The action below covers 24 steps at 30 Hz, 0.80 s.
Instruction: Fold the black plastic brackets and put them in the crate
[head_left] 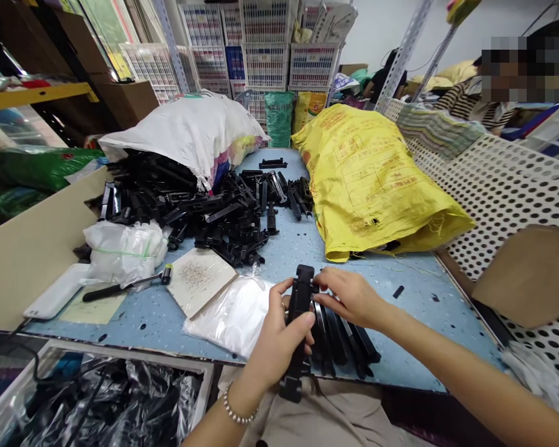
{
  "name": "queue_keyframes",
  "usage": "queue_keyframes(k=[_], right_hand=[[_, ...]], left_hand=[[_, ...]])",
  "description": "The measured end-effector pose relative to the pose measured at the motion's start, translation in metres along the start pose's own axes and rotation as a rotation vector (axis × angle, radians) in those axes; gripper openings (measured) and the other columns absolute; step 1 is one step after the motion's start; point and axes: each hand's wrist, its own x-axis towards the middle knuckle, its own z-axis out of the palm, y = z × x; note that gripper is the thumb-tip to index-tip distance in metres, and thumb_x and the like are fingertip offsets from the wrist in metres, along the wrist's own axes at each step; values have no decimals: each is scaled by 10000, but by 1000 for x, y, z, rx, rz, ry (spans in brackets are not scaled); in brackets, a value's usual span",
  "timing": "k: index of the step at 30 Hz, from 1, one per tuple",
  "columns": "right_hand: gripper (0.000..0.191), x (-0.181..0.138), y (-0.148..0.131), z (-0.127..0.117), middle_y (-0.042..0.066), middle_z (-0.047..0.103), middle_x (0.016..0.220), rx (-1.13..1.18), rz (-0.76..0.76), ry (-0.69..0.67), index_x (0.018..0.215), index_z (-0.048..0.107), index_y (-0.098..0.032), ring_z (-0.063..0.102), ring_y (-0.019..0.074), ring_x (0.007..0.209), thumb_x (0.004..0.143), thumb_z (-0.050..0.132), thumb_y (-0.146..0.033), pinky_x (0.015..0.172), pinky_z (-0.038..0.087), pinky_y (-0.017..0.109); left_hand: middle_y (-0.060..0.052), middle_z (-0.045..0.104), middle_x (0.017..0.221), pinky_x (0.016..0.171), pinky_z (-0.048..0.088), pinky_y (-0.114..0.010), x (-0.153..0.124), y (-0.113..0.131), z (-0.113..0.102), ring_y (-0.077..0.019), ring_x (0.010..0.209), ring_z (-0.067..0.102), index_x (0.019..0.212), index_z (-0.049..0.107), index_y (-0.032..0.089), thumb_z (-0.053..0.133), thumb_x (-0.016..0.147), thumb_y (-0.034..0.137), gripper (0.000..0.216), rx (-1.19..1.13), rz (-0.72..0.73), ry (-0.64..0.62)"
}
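My left hand [284, 335] is wrapped around a long black plastic part [300, 298], with the thumb across its front. The part stands nearly upright at the table's front edge, its lower end over my lap. My right hand [349, 295] is at its upper right side, fingers bent and pinched against the edge; whatever sits between those fingertips is hidden. Below the right hand, several long black strips [349, 341] lie side by side on the table. A large heap of black plastic parts [214, 211] spreads farther back, spilling from under a white woven sack [186, 127].
A yellow woven sack [368, 180] lies at the back right. Clear plastic bags [237, 310], a pale square board [200, 279] and a black-handled hammer [125, 287] are to the left. Below the table is a crate [207, 385] of plastic-wrapped items. Another person [475, 93] sits beyond the perforated panel [507, 205].
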Motion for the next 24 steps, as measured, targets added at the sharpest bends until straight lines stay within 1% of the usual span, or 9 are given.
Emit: queue_keyframes(k=[3, 5, 7, 9, 12, 16, 18, 21, 24], right_hand=[[222, 1, 1, -4, 35, 557, 716, -526, -330, 68, 864, 585, -168, 480, 167, 667, 951, 480, -343, 600, 322, 312], [220, 3, 3, -3, 28, 549, 688, -651, -465, 94, 848, 588, -167, 465, 167, 639, 957, 470, -317, 586, 301, 318], [228, 4, 5, 1, 28, 547, 681, -662, -506, 117, 845, 587, -165, 465, 168, 633, 961, 462, -315, 589, 304, 316], [246, 5, 9, 6, 32, 546, 678, -616, -465, 117, 843, 586, -161, 478, 172, 642, 967, 444, -319, 602, 323, 311], [291, 6, 11, 15, 56, 579, 717, -516, -311, 102, 879, 588, -153, 511, 182, 678, 986, 388, -334, 623, 357, 305], [321, 0, 1, 25, 73, 630, 823, -366, -102, 88, 985, 578, -159, 550, 186, 754, 1004, 323, -355, 662, 388, 303], [331, -7, -12, 33, 71, 627, 833, -319, -138, 34, 992, 578, -162, 538, 194, 768, 986, 365, -414, 676, 389, 315], [339, -15, -31, 49, 71, 603, 804, -315, -252, -47, 884, 588, -168, 497, 209, 757, 967, 395, -434, 674, 377, 340], [312, -23, -40, 64, 61, 591, 800, -245, -145, -63, 835, 570, -173, 485, 196, 758, 983, 373, -364, 695, 394, 338]], left_hand=[[-36, 597, 977, 429, 504, -245, 6, 1, -4, -110, 496, 607, 1275, 268, 273, 627, 790, 511, 649, -154, -112, -70], [-31, 618, 937, 397, 493, -236, 6, 1, -4, -118, 466, 608, 1251, 265, 269, 622, 776, 540, 652, -199, -173, -97], [-21, 620, 922, 393, 490, -229, 4, -1, -1, -115, 460, 606, 1238, 269, 274, 624, 774, 539, 641, -197, -186, -76], [-7, 609, 928, 418, 502, -225, 2, -4, 2, -103, 481, 608, 1238, 280, 283, 630, 785, 508, 615, -158, -138, -20], [6, 602, 930, 448, 508, -221, 5, -10, 2, -93, 509, 607, 1262, 289, 285, 637, 795, 468, 611, -100, -82, 45], [-2, 631, 887, 492, 518, -245, 21, -12, -14, -112, 533, 618, 1262, 314, 254, 643, 775, 472, 627, -175, -72, 178], [1, 644, 840, 546, 525, -253, 28, -10, -21, -127, 589, 636, 1247, 339, 240, 637, 781, 465, 597, -224, -39, 248], [9, 649, 791, 580, 507, -245, 32, -9, -22, -126, 612, 629, 1225, 378, 228, 649, 782, 450, 565, -264, -19, 251], [-1, 656, 842, 639, 510, -264, 31, -17, -21, -128, 660, 634, 1260, 369, 235, 626, 807, 450, 563, -268, 45, 296]])
